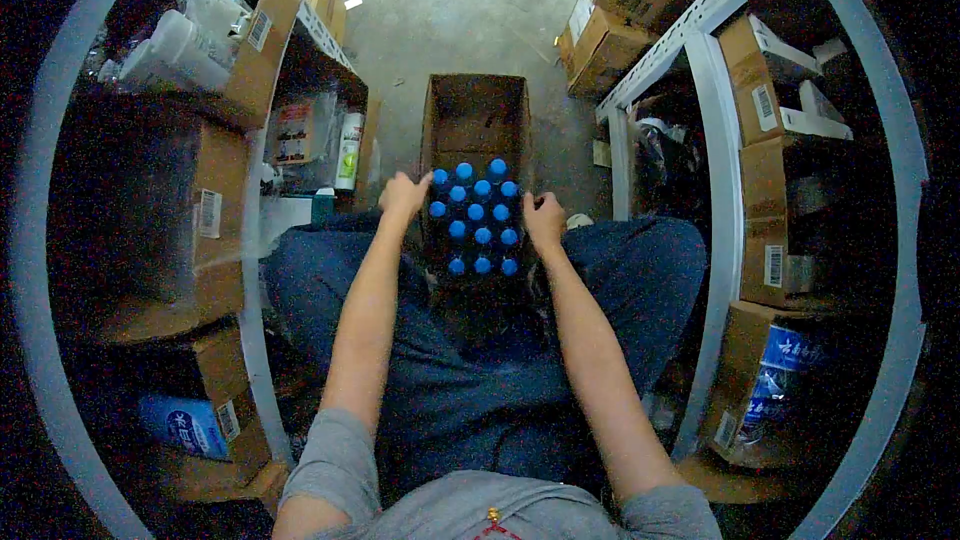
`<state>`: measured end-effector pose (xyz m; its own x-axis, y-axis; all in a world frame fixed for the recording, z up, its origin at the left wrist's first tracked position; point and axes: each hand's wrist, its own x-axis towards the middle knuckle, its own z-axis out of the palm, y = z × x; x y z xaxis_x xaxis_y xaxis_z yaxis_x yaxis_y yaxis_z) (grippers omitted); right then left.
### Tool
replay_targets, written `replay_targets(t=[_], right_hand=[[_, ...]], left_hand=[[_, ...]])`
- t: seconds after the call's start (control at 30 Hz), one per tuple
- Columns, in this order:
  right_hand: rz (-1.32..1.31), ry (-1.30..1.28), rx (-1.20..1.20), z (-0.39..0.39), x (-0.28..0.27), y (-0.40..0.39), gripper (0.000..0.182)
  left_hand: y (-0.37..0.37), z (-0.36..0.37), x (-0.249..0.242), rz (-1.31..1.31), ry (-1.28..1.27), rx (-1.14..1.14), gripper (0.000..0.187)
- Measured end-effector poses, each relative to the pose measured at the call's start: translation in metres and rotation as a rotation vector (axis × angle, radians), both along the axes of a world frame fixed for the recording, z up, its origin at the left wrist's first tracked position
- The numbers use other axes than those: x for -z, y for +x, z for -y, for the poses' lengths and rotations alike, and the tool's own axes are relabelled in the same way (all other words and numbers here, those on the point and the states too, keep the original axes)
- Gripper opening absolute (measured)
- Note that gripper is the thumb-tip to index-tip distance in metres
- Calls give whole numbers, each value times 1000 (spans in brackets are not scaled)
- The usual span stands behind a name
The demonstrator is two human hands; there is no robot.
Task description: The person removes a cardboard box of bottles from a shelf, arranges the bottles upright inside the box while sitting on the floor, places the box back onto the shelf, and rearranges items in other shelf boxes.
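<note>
Between my knees stands an open cardboard box (pixel 475 100), long and narrow. Its near part holds several bottles with blue caps (pixel 477 212), standing upright in rough rows; their bodies are too dark to make out. My left hand (pixel 404 196) is closed at the box's left rim, the thumb side against the edge. Across from it, my right hand (pixel 544 221) has its fingers curled at the right rim. The far end of the box shows bare brown cardboard inside.
Metal shelving flanks me closely. The left shelves (pixel 255 360) carry a box of clear plastic containers (pixel 185 50) and a white-green canister (pixel 349 150). Cartons (pixel 615 25) stand at the far right. More boxes (pixel 765 210) and blue packs (pixel 785 370) sit on the right shelves.
</note>
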<state>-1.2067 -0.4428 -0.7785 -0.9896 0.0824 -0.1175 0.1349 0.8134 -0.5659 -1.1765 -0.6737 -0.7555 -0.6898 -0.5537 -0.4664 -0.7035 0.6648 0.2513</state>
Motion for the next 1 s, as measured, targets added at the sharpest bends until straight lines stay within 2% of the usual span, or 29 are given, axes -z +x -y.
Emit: replay_targets(t=[0.17, 0.23, 0.27, 0.33, 0.4, 0.43, 0.57, 0.67, 0.73, 0.8, 0.87, 0.93, 1.0], right_hand=[[41, 112, 23, 8, -9, -19, 36], [224, 207, -31, 9, -9, -25, 38], [219, 205, -29, 8, -9, -28, 38], [296, 221, -173, 3, -10, -35, 42], [340, 253, -238, -2, -10, -41, 43], [385, 279, -305, -4, -9, -45, 44], [363, 309, -342, -1, 4, -47, 45], [393, 227, -353, 3, 10, -51, 41], [308, 181, -375, 1, 21, -54, 38], [295, 126, -413, -5, 24, -51, 36], [285, 66, -446, -5, 27, -52, 33], [289, 50, -399, -6, 27, -50, 30], [265, 71, -403, -5, 17, -49, 28]], left_hand=[[18, -2, 18, 145, 13, 66, 54], [19, -6, 31, 116, -1, 96, 51], [19, -8, 38, 93, -14, 124, 48], [16, -12, 40, 72, -36, 147, 44], [9, -15, 38, 52, -27, 8, 41], [8, -17, 34, 22, -53, 22, 43], [6, -14, 42, 72, -92, 39, 44], [4, -7, 45, 0, -77, 128, 43], [1, -4, 38, 57, -66, 252, 41], [2, -3, 45, -11, -90, 295, 40], [-1, -5, 24, 63, -22, 300, 38], [5, -7, 21, -34, -28, 280, 36], [9, -11, 15, 9, -9, 273, 36]])
